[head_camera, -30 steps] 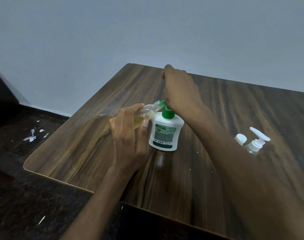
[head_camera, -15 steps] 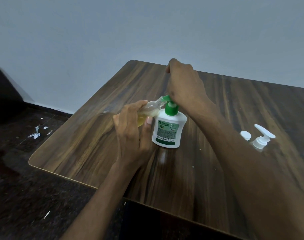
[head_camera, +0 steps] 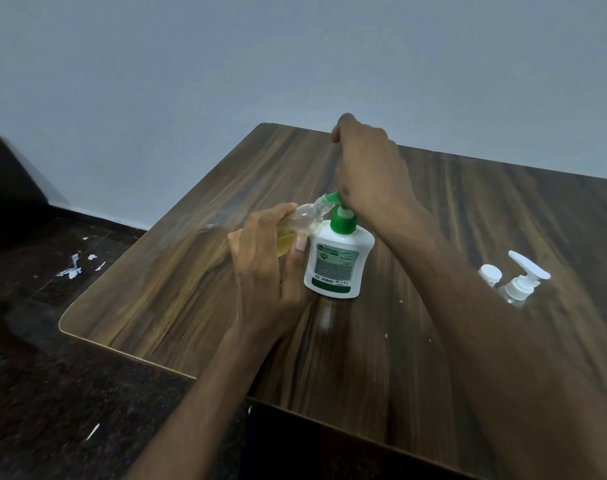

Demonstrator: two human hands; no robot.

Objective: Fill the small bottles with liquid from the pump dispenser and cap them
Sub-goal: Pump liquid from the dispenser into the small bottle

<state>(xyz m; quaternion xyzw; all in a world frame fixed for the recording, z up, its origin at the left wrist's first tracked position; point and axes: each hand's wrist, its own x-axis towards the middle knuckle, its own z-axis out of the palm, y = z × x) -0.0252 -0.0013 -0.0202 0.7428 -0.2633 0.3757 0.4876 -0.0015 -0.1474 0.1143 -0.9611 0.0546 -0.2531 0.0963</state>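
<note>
Tilted, small bottle (head_camera: 296,226) mouth points up-right at green spout (head_camera: 331,199).

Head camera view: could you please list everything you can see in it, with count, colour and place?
Pump dispenser: one, white with green pump and label, upright near the table's middle.
Small bottle: one, clear, partly filled with yellowish liquid, tilted with its open mouth at the pump spout.
Small pump bottle: one, clear with white pump, standing at the right of the table.
White cap: one, just left of the pump bottle; what it sits on is unclear.
Table: one, dark wood grain.
Paper scraps: several, white, on the dark floor at left.
Wall: grey-blue, behind.
Left hand: holds the small bottle.
Right hand: on the pump head.
</note>
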